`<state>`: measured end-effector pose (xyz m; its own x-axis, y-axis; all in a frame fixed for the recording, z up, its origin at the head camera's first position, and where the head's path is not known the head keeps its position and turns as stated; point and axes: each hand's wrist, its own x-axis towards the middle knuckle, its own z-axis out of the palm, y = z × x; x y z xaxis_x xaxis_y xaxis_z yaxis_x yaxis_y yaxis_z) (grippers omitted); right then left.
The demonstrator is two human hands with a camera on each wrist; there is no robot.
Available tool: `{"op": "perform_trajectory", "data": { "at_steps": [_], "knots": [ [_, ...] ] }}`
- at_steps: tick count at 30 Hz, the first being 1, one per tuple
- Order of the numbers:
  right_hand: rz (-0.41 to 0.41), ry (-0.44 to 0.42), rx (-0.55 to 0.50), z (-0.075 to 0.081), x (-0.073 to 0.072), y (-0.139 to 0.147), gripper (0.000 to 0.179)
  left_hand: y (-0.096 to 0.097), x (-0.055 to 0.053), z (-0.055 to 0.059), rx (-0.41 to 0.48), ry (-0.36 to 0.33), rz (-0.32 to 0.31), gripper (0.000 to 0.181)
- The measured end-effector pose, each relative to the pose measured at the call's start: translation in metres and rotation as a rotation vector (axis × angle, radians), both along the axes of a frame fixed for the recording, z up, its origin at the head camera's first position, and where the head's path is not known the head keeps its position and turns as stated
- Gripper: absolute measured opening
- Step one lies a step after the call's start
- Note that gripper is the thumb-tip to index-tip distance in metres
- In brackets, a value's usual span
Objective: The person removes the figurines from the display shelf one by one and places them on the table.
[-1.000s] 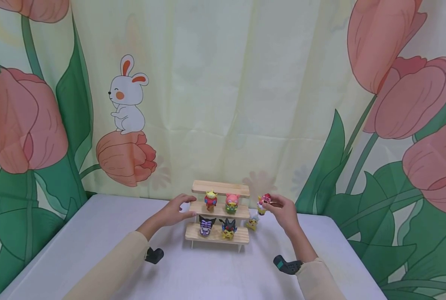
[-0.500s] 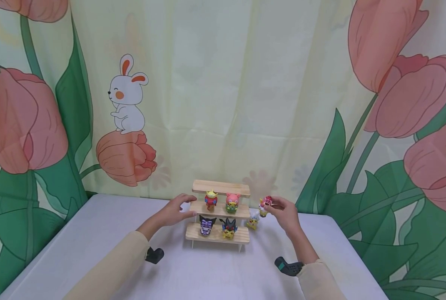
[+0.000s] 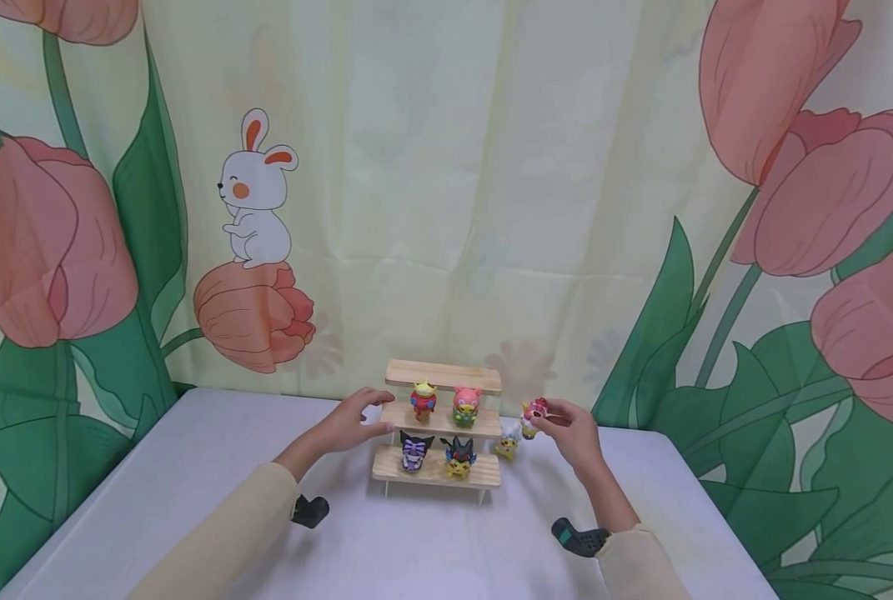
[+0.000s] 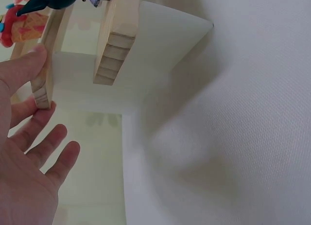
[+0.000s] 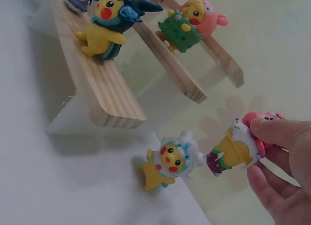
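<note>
My left hand [image 3: 347, 423] pinches the left end of the middle tier of a wooden three-tier display stand [image 3: 440, 368]. In the left wrist view, the thumb lies on top of that board [image 4: 44, 84] and the index finger below it. To the right of the stand, my right hand [image 3: 575, 435] holds a pink-headed figurine [image 5: 233, 148] with an ice-cream-like body by its head, between thumb and fingers. The figurine is tilted, its base end near a white-hooded yellow figurine [image 5: 170, 161] standing on the table beside the stand.
On the middle tier stand a red figurine [image 3: 423, 402] and a pink-hooded one [image 3: 465, 406]. The bottom tier bears a purple figurine [image 3: 414, 454] and a black-eared yellow one [image 3: 459, 457]. Behind the white table [image 3: 416, 550] hangs a printed curtain [image 3: 416, 208].
My right hand has come down slightly with the pink-headed figurine, towards the table near the white-hooded one. My left hand has stayed at the stand.
</note>
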<state>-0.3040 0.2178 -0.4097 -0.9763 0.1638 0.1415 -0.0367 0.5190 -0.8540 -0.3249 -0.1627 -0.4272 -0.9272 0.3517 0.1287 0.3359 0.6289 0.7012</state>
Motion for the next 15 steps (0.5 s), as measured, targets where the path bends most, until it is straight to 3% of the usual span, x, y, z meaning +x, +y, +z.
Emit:
{"op": "perform_trajectory", "data": {
  "at_steps": [15],
  "knots": [
    [-0.010,-0.011,-0.008,-0.0104,-0.0005,0.0086,0.049,-0.0003,0.0007,0.0009,0.008,-0.006,0.001,0.059]
  ]
}}
